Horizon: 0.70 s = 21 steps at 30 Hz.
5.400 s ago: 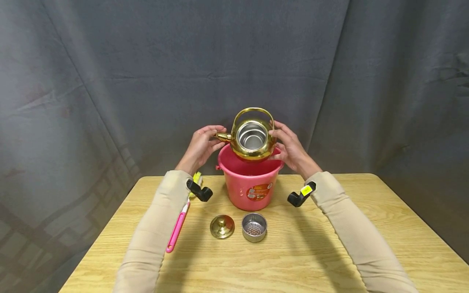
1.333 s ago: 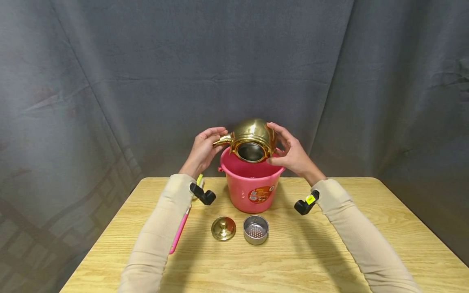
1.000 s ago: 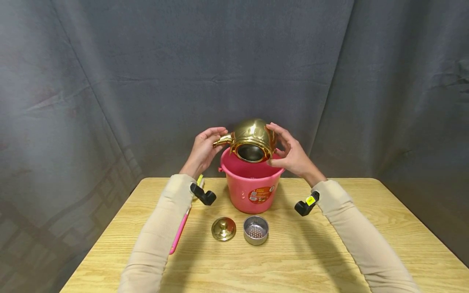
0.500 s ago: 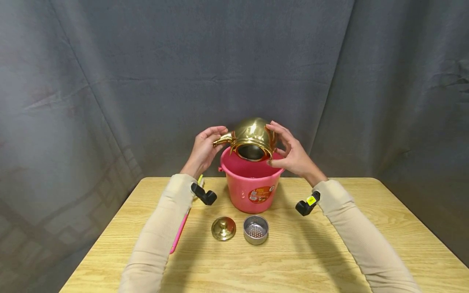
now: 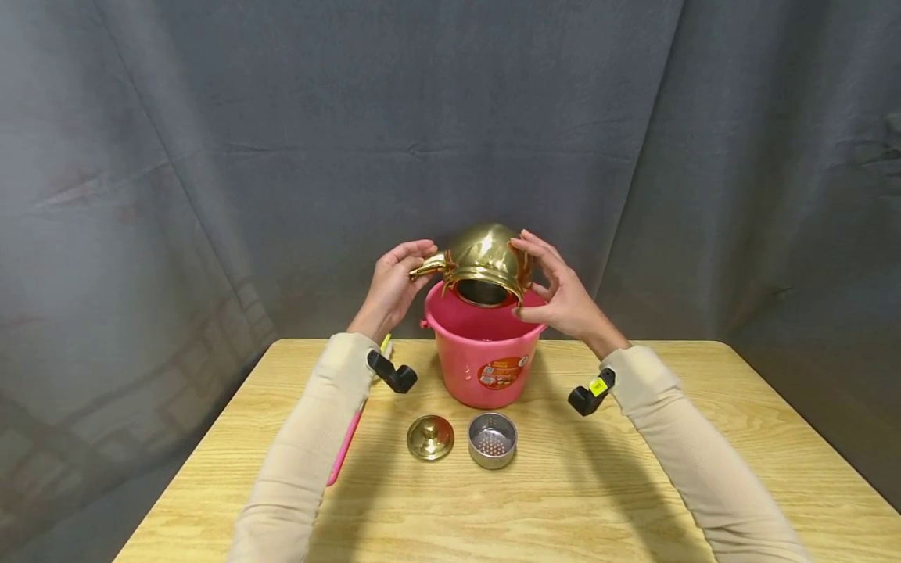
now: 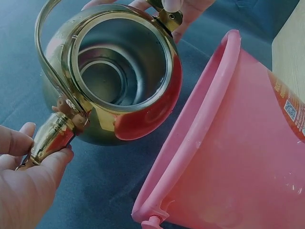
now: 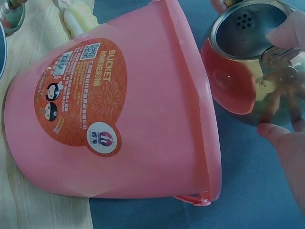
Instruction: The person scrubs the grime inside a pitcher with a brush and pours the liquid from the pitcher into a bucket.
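Observation:
A shiny gold teapot [image 5: 484, 249] is tipped mouth-down over the pink bucket [image 5: 456, 367] in the head view. My left hand [image 5: 393, 283] pinches its spout, which the left wrist view shows closely as a tapered gold spout [image 6: 53, 136]. On the other side, my right hand [image 5: 561, 291] grips the round body, thumb by the mouth and fingers spread over the side. The right wrist view shows a patch of small holes [image 7: 245, 21] inside the pot. Its loop handle [image 6: 40, 36] appears in the left wrist view but is mostly hidden in the head view.
On the wooden table [image 5: 563, 500], a gold knobbed lid [image 5: 430, 437] lies left of a steel strainer cup [image 5: 492, 461]. A brush with a pink handle [image 5: 345, 449] lies farther left, partly behind the left sleeve. A grey curtain [image 5: 422, 117] hangs behind the bucket.
Over five seconds ago the teapot's mouth faced up toward the head camera; now it points down at the bucket. In the last second the pot has risen only slightly, both hands keeping hold.

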Each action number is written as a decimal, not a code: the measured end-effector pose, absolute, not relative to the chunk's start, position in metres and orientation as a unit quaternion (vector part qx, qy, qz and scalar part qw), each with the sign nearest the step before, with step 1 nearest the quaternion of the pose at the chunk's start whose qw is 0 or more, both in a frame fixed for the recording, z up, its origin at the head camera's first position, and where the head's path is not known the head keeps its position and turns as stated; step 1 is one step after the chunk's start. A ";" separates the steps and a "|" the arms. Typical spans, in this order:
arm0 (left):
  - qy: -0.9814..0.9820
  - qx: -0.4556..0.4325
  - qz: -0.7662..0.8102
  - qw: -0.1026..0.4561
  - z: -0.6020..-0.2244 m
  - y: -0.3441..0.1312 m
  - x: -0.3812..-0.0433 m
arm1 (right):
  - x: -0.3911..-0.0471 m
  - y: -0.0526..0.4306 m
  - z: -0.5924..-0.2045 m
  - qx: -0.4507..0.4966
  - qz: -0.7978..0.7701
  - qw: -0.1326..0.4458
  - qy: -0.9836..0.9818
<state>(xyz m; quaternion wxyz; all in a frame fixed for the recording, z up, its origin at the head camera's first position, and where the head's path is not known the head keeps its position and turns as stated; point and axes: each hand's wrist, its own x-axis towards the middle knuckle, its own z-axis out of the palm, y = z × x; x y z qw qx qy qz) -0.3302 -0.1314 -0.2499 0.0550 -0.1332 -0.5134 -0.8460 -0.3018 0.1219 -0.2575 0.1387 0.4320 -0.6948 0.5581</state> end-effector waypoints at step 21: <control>-0.504 -0.143 -0.850 0.050 -0.249 -0.132 -0.330 | -0.296 0.121 -0.257 0.438 0.542 0.158 -0.700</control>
